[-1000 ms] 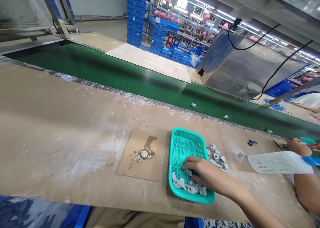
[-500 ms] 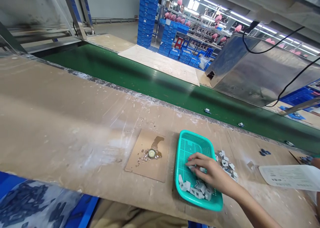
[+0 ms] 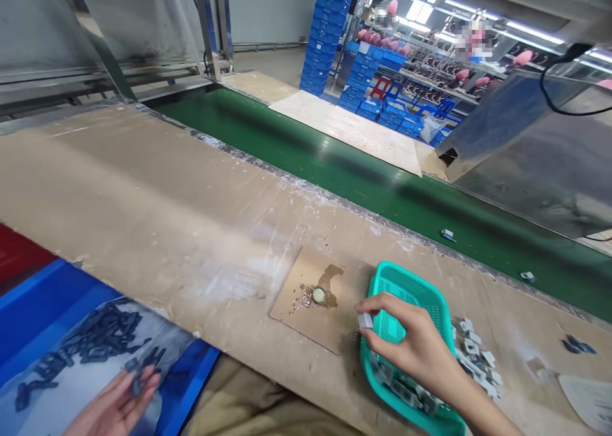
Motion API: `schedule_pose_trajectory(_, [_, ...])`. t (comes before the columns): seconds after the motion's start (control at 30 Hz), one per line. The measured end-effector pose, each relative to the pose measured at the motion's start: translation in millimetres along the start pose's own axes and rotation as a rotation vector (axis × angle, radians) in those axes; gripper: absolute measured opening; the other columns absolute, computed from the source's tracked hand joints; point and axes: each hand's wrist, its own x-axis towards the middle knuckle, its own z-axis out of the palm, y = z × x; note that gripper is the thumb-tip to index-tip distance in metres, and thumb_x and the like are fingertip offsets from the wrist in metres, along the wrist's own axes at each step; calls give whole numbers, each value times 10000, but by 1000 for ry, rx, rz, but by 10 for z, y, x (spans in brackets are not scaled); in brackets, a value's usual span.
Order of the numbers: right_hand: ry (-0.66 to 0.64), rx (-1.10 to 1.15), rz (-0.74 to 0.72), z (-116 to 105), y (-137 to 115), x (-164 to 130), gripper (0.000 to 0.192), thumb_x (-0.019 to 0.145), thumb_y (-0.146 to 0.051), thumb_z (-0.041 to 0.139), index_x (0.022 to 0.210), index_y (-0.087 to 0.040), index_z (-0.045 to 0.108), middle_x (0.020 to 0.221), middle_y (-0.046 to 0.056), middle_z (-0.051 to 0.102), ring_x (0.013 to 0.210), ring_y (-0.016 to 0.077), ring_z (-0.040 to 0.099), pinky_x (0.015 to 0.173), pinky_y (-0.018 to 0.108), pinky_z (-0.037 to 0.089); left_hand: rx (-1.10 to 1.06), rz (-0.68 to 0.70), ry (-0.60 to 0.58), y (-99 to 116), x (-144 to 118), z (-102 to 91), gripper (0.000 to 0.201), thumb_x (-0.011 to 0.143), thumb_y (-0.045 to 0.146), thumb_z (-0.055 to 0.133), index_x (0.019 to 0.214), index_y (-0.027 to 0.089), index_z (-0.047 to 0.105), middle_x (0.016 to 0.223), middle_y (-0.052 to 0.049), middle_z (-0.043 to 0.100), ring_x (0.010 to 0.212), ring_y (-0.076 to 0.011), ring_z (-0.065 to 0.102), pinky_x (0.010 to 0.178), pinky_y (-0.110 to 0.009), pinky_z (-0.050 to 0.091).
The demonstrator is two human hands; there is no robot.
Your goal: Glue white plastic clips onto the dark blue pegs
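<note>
A head-worn camera looks down on a worn, dusty wooden workbench [image 3: 143, 194] beside a green conveyor belt [image 3: 363, 174].

The person's right hand [image 3: 411, 347] reaches in from the lower right and hovers over the near left edge of a teal perforated plastic basket [image 3: 411, 289]. Its thumb and forefinger are pinched closed on a small white plastic part [image 3: 366, 320], held just above the basket's left rim. More small grey-white parts [image 3: 406, 391] lie in the near end of the basket, partly hidden under the hand. A loose pile of similar white parts [image 3: 475, 356] sits on the bench just to the right of the basket.

Left of the basket lies a brown cardboard sheet [image 3: 306, 296], stained with a dark spill around a small round cap [image 3: 318, 294].

The left hand [image 3: 115, 404] is low at the bottom left, below the bench edge, over a clear plastic bag of dark small parts [image 3: 86, 347] resting on a blue surface. Its fingers curl around one dark piece [image 3: 134, 375]; the view is blurred, so how firmly it is held cannot be told.

Two tiny parts [image 3: 448, 234] ride on the belt. Stacked blue crates [image 3: 335, 21] stand in the background.
</note>
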Motion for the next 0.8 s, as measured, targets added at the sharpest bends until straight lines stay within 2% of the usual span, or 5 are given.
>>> schedule_pose_trajectory(0.1, [6, -57, -171, 117, -89, 199, 209, 848, -155, 544, 1017, -246, 627, 968, 34, 674, 915, 196, 606, 808, 335, 475, -21, -122, -179, -90, -85, 49, 440, 686, -7, 624, 1096, 135, 551, 632, -27, 683, 530, -158, 618, 452, -221, 523])
schedule_pose_trajectory(0.27, [37, 5, -136, 363, -46, 420, 91, 822, -171, 575, 887, -213, 623, 947, 53, 674, 930, 202, 627, 793, 318, 505, 38, -123, -344, -262, -516, 296, 605, 417, 142, 879, 972, 161, 638, 839, -54, 696, 716, -145, 643, 497, -145, 467])
schedule_pose_trajectory(0.43, [39, -42, -126, 466, 19, 440, 73, 846, -206, 550, 788, -205, 594, 917, 57, 648, 907, 209, 625, 758, 321, 512, 78, -110, -400, -382, -757, 492, 571, 431, 281, 886, 935, 157, 649, 848, -35, 675, 693, -96, 602, 516, -120, 447])
schedule_pose_trajectory(0.6, [-20, -125, -132, 474, 80, 409, 269, 895, -222, 490, 1149, -184, 569, 993, 90, 623, 867, 199, 618, 757, 342, 530, 130, -151, -566, -452, -730, 560, 557, 539, 373, 839, 980, 148, 583, 739, -41, 653, 611, -60, 510, 548, -130, 416])
schedule_pose_trajectory(0.8, [-35, -208, -149, 521, 110, 423, 255, 897, -232, 487, 1102, -160, 622, 1029, 118, 618, 940, 235, 615, 767, 354, 536, 137, -139, -666, -489, -660, 575, 569, 637, 386, 779, 1069, 132, 510, 770, -53, 640, 592, -51, 459, 541, -151, 368])
